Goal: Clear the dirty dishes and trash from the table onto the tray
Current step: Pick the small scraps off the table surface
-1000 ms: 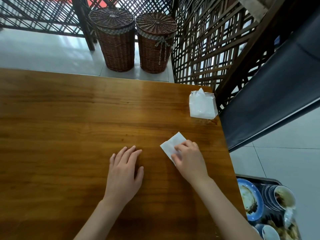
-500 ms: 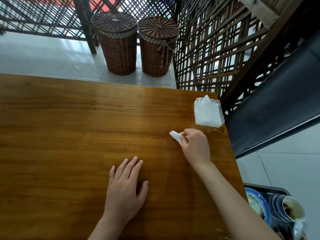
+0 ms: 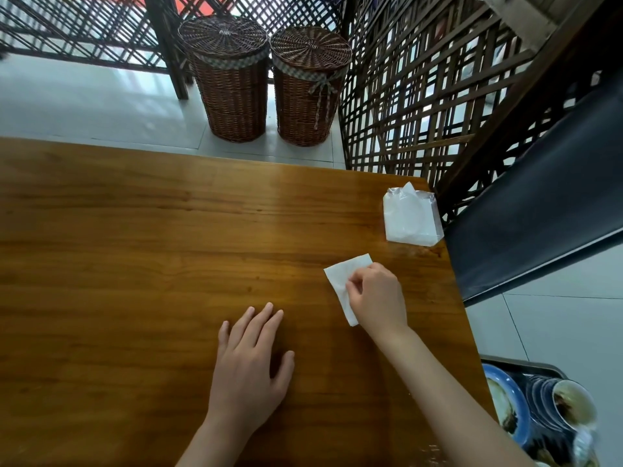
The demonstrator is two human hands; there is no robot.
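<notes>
A wooden bench (image 3: 168, 264) fills most of the view, with dark lattice screens behind it and pale floor tiles beyond its far edge. One white napkin (image 3: 344, 281) lies flat on the bench near its right edge; the right hand (image 3: 377, 298) sits on the napkin's near right part, so the sheet sticks out to the left and away from the fingers. The grip of that hand is clenched on the napkin: the fingers are curled, with thumb and fingertips pinching the paper. The left hand (image 3: 249, 369) lies palm down on bare wood, well apart from the napkin, its grip released, fingers straight and slightly spread, holding nothing. One tissue pack (image 3: 412, 217) in clear wrap stands at the far right corner of the bench, near the napkin but not touching it. Two lidded wicker baskets (image 3: 232, 85) stand side by side on the floor past the bench. Off the bench's right edge, lower down, one dark tray (image 3: 519, 364) carries a blue plate (image 3: 505, 406) with food remains and a stack of dirty bowls (image 3: 569, 406); how many bowls cannot be told.
</notes>
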